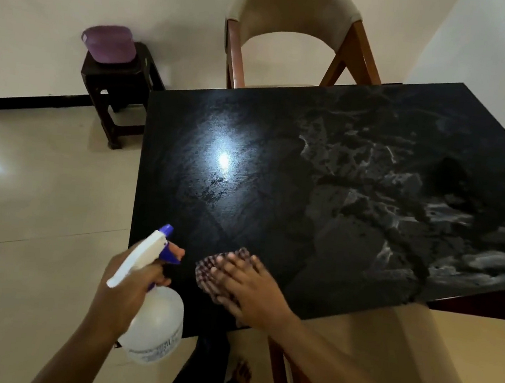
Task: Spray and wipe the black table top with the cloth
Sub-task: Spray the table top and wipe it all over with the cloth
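The black table top point(278, 169) fills the middle and right of the view, with pale smeared streaks across its right half. My left hand point(124, 290) grips a clear spray bottle point(154, 330) with a white and purple trigger head, held over the table's near left corner, nozzle pointing up toward the table. My right hand point(250, 288) lies flat, fingers straight, pressing a dark checked cloth point(215, 268) onto the table near its front edge.
A beige chair point(296, 30) with wooden legs stands at the table's far side. A dark stool point(119, 83) carrying a purple tub point(109, 43) sits by the wall at left. Another wooden chair point(287, 379) is below the near edge, beside my foot.
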The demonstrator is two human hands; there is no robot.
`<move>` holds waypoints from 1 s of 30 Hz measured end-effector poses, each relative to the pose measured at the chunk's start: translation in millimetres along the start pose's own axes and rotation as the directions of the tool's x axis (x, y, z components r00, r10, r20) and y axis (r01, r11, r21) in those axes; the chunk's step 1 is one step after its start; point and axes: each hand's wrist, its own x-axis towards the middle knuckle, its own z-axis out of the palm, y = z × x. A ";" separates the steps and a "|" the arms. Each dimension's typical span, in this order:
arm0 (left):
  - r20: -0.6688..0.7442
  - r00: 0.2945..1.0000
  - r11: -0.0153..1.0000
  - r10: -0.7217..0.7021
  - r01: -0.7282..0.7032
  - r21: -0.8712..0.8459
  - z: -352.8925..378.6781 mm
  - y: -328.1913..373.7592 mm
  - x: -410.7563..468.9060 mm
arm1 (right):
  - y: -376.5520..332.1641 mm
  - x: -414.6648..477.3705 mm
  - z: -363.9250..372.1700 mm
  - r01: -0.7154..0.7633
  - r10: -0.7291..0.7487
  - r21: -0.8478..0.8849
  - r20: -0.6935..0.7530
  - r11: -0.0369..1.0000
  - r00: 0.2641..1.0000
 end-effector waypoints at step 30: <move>-0.166 0.867 0.882 0.470 -0.453 0.129 33.5 -48.8 60.5 | 48.5 -8.2 -11.0 -0.425 0.425 -0.043 -0.009 0.904 0.905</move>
